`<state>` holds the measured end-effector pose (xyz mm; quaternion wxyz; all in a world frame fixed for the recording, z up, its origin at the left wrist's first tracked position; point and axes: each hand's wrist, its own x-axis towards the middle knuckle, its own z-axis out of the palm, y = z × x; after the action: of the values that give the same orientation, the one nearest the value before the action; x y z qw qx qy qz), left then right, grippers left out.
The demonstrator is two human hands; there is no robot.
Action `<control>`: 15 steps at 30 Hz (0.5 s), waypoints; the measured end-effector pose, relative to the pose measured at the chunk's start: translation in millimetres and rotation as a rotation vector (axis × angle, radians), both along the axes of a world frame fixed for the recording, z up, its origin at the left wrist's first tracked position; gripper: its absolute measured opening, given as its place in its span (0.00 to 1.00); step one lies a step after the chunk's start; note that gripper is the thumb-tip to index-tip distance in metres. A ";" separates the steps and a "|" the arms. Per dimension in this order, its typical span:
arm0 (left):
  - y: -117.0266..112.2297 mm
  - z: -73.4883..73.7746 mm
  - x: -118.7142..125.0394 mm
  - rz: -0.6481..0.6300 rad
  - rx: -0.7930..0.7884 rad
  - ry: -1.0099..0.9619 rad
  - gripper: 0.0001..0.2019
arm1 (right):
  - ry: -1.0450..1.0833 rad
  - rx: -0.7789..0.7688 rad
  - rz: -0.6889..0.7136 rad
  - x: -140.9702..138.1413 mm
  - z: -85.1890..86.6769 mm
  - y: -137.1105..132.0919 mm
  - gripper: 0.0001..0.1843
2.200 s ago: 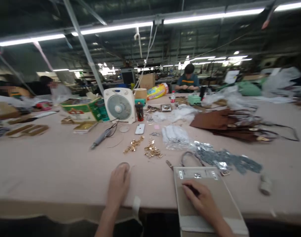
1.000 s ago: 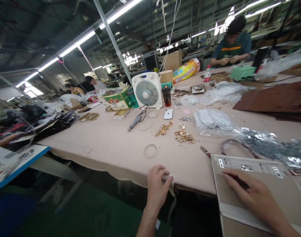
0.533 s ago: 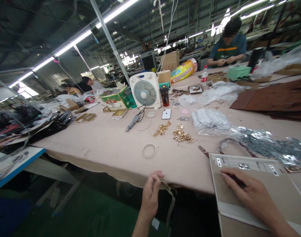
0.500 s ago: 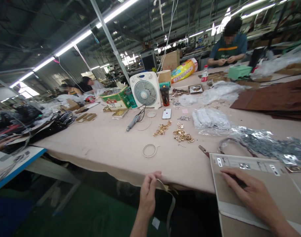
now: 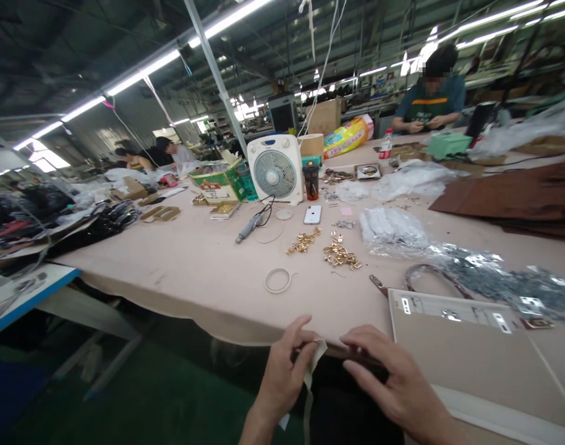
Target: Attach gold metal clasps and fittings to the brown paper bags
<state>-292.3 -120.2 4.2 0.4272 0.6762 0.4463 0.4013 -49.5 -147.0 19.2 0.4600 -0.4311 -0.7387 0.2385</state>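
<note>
Between the thumb and fingers of my left hand (image 5: 289, 355) is a pale strip of tape (image 5: 316, 357), pinched at the table's front edge. Its loose length hangs down below the edge. My right hand (image 5: 389, 371) is just across from it, thumb and fingers apart, with nothing seen between them. To the right of that hand lies a flat beige panel (image 5: 463, 352) with several metal fittings along its far side. A roll of pale tape (image 5: 277, 280) rests flat on the table ahead of my left hand.
Two heaps of gold-coloured hardware (image 5: 340, 254) lie mid-table. Behind them are a phone (image 5: 313, 214), a box fan (image 5: 276, 170) and a grey corded tool (image 5: 248, 228). Silver metal plates (image 5: 496, 272) spread at right, near brown sheets (image 5: 509, 198). A person (image 5: 431, 93) sits across the table.
My right hand has left the beige panel and come left, close to my left hand. My left hand has shifted slightly right with the tape strip, which is now raised at its fingertips.
</note>
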 end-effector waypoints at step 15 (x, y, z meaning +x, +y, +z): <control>-28.3 8.8 9.1 -0.059 -0.141 -0.257 0.23 | -0.019 0.278 -0.007 -30.1 -0.9 -17.8 0.14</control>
<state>-283.2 -148.5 13.0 0.5387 0.6005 0.3950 0.4395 -79.6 -164.8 18.3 0.5091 -0.3681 -0.7674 0.1283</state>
